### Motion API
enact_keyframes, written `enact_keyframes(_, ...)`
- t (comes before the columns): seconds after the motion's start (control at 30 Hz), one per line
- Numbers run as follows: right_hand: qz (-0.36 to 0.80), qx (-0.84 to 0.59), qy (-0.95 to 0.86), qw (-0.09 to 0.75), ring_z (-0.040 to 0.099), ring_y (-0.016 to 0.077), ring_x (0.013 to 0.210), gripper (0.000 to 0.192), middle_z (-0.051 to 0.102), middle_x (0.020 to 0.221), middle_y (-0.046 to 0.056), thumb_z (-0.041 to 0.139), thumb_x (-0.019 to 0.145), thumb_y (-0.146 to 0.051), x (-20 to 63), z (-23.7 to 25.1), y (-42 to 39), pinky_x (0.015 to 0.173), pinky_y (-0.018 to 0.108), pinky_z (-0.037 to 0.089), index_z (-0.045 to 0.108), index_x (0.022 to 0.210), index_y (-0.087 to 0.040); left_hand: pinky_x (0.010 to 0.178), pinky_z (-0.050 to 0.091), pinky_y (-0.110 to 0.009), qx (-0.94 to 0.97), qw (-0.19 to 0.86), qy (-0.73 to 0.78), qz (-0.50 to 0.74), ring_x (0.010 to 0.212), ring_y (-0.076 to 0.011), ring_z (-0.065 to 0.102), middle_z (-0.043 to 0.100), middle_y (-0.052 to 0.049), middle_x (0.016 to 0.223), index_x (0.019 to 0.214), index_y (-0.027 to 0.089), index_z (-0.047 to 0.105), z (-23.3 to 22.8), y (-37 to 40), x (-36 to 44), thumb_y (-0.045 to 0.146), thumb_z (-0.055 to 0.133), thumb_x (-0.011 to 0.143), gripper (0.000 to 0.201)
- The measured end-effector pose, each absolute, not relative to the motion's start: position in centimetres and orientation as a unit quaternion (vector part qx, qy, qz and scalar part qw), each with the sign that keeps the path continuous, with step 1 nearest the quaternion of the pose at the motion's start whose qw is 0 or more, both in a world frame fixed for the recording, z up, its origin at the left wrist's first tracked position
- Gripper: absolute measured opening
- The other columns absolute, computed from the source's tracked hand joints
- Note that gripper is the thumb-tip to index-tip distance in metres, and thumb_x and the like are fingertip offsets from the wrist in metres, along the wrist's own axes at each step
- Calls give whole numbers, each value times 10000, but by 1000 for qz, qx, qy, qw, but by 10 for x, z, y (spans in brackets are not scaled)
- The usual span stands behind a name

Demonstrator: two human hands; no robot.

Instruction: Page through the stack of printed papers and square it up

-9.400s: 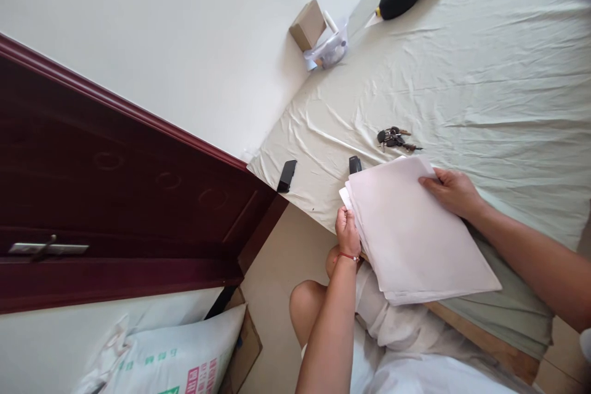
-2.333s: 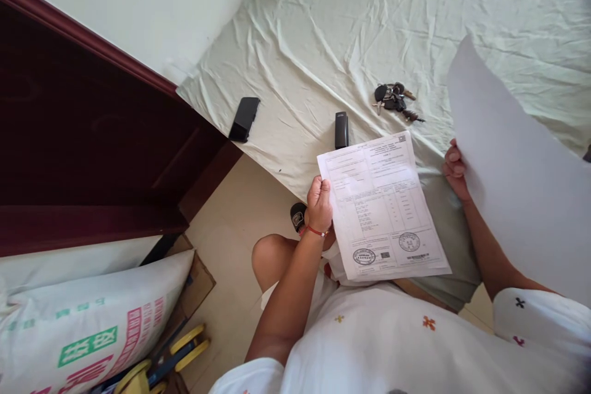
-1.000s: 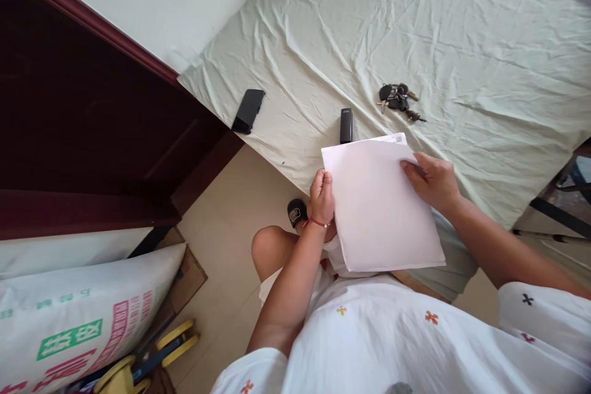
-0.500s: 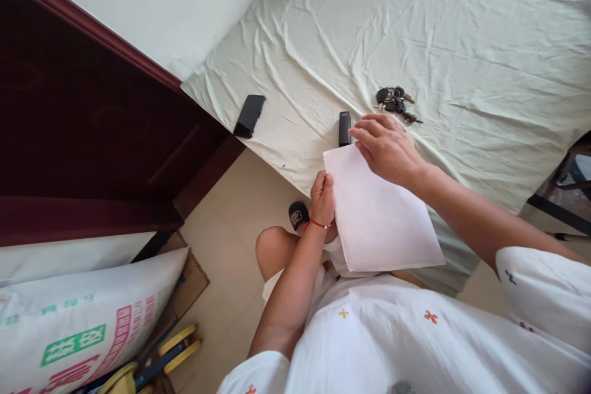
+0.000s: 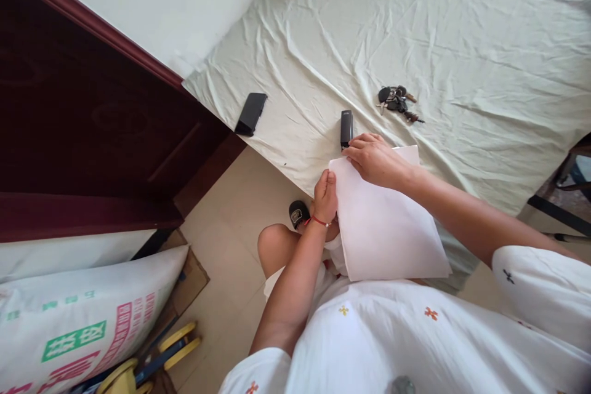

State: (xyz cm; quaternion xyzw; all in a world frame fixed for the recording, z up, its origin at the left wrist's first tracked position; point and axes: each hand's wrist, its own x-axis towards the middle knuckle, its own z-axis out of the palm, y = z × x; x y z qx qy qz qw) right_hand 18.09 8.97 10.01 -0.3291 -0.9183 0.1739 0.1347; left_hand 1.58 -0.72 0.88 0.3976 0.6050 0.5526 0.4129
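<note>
The bed (image 5: 462,31) spreads ahead; my stack of papers (image 5: 388,234) now lies blank side up at its near edge. My right hand (image 5: 376,157) has come back from 12 o'clock — pinching the top corner beside the stapler (image 5: 346,128). My left hand (image 5: 325,196) grips the 9 o'clock edge.

Single head-worn camera, looking steeply down and forward, close over the person's lap and the near edge of the bed (image 5: 415,24), door (image 5: 92,123) at left.
</note>
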Motion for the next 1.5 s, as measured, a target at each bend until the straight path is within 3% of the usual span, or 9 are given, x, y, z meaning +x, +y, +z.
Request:
enact_keyframes(0.2,156,-312,-929,121,557,359,1351,327,766,1188,191,452,1050,-142,176,91,84,1134,511,331,771,1117,-110,788,511,-341,428,391,624,524,816,-196,572,602,-37,867,921,224,599,14,-10,17,806,469,957,598)
enact_keyframes(0.37,161,-315,-926,133,539,352,1394,343,734,1322,194,470,1026,-112,171,87,79,1157,520,314,744,1231,-108,805,518,-359,451,360,632,517,821,-204,581,609,-42,852,906,224,604,15,-10,16,801,437,972,605)
enact_keyframes(0.53,159,-305,-932,115,521,351,1424,337,738,1288,209,449,1035,-111,166,86,76,1178,518,294,745,1194,-88,808,523,-364,464,346,638,508,845,-212,600,628,-50,855,932,222,615,18,-10,17,813,391,977,634)
enact_keyframes(0.77,156,-282,-936,138,553,361,1370,336,732,1274,233,466,1034,-136,166,80,76,1138,488,356,748,1198,-57,742,487,-339,494,355,629,484,771,-185,568,611,-25,833,950,221,600,21,-10,16,767,415,1003,579)
enact_keyframes(0.9,178,-285,-929,156,562,362,1359,398,725,1304,225,443,1044,-127,165,79,75,1087,489,405,701,1337,-54,728,496,-336,470,359,626,508,770,-186,567,602,-25,813,910,219,602,19,-10,16,790,443,978,597)
enact_keyframes(1.2,163,-272,-932,173,555,350,1344,410,716,1317,229,456,1028,-112,158,76,75,1115,482,364,693,1359,-57,848,525,-368,421,393,607,548,881,-206,620,675,-55,932,986,209,658,13,-8,18,776,503,965,588)
enact_keyframes(1.37,165,-260,-937,163,584,328,1290,345,750,1204,206,469,1008,-90,155,80,78,1109,458,349,745,1214,-94,845,530,-366,410,408,599,554,890,-211,625,677,-50,898,929,211,648,18,-1,19,792,540,936,591)
enact_keyframes(1.5,184,-249,-941,135,632,304,1141,312,761,1117,176,479,1022,-121,154,89,82,1032,420,389,762,1153,-122,900,541,-380,429,399,593,552,973,-228,651,708,-70,968,1003,209,667,24,2,20,797,500,952,613)
